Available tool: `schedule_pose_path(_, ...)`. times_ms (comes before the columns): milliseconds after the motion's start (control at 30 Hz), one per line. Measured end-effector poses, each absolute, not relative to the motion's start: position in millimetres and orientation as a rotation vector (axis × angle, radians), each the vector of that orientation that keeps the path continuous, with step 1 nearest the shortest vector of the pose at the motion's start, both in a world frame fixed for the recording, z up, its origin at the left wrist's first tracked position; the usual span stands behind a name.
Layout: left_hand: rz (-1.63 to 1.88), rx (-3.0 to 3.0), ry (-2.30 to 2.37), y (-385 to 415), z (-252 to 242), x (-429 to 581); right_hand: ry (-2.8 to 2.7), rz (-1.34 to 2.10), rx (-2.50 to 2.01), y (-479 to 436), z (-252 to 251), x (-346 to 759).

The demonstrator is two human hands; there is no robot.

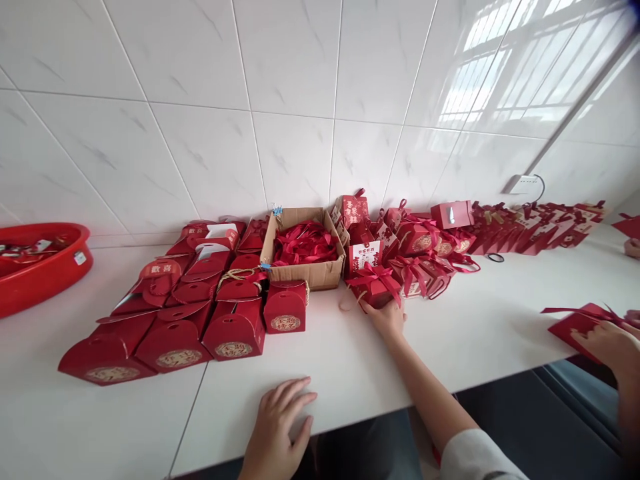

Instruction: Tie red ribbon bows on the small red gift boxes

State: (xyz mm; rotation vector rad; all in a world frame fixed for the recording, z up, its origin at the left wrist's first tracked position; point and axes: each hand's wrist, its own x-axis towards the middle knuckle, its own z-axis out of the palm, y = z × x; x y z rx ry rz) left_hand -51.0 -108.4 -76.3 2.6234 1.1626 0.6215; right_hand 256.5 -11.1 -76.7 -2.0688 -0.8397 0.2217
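My right hand (390, 319) reaches out to the front of a group of red boxes, its fingers around the near side of a red box with a ribbon bow (375, 285). Near the counter's front edge, my left hand (283, 417) rests with fingers apart and nothing in it. A cardboard box (320, 275) full of red ribbons (306, 244) stands by the wall. Left of it are rows of red boxes with gold print, one small red box (285, 308) nearest the carton.
At the far left is a red basin (45, 267). Toward the right, a long row of red boxes (535, 227) lines the wall near a power strip (524, 184). Another person's hands (610, 343) hold a red box (583, 327) at the right.
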Motion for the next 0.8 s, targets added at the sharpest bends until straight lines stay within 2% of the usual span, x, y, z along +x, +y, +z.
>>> schedule_pose_path(600,0.703,2.589,1.152,-110.5,-78.5,-49.9,-0.746,0.43,-1.614,-20.6,-100.4,283.2)
schedule_pose_path(800,0.927,2.268,1.288,-110.0,-79.8,-61.9,-0.729,0.419,-1.619,-56.7,-99.7,261.5)
